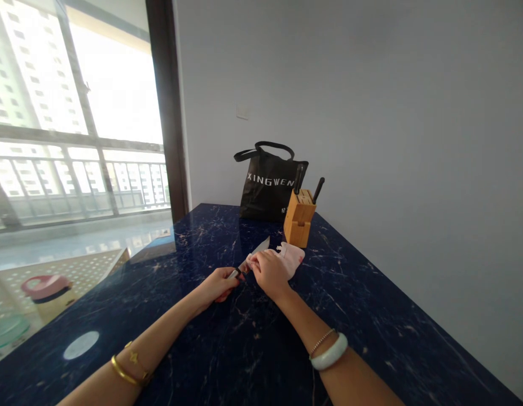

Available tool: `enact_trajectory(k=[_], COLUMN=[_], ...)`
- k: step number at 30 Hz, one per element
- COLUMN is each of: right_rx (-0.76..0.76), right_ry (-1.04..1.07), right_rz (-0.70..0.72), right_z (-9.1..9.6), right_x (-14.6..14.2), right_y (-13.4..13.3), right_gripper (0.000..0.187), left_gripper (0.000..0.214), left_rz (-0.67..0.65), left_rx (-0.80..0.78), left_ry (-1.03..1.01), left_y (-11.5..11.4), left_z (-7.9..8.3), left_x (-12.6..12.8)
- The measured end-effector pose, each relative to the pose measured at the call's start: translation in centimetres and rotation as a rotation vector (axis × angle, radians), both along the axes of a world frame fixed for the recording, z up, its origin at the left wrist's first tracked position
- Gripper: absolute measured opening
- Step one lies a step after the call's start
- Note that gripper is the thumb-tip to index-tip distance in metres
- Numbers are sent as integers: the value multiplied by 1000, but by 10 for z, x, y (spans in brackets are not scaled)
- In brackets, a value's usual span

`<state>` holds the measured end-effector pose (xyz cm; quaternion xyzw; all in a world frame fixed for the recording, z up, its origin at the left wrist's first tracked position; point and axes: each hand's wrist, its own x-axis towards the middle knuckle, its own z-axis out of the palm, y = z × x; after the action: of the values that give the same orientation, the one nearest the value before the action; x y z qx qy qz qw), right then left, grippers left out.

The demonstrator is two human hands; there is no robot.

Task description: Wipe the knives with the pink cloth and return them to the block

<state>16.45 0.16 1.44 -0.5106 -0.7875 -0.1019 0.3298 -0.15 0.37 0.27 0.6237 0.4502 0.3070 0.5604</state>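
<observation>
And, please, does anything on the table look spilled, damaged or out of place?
Nothing looks visibly spilled or damaged. Only the black tote bag looks slightly askew: one strap juts left while the other arches upward. The kitchen knife is held by its handle in the left hand.

Daylight pours through the balcony windows (pixel 117 84) at left; a grey wall (pixel 392 113) rises beyond the marbled navy table (pixel 371 316).
</observation>
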Motion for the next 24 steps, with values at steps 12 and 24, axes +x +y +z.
enact_trajectory(k=[12,24], right_rx=[-2,-13], right_ry=[-39,14], right_rz=[88,92], right_z=[2,2], right_x=[-18,-18], right_y=[-14,-15], right_gripper=[8,8], left_gripper=[9,8], left_rz=[32,42], left_rx=[194,256], left_ry=[201,258], left_y=[4,4], left_z=[-9,-12], left_x=[1,0])
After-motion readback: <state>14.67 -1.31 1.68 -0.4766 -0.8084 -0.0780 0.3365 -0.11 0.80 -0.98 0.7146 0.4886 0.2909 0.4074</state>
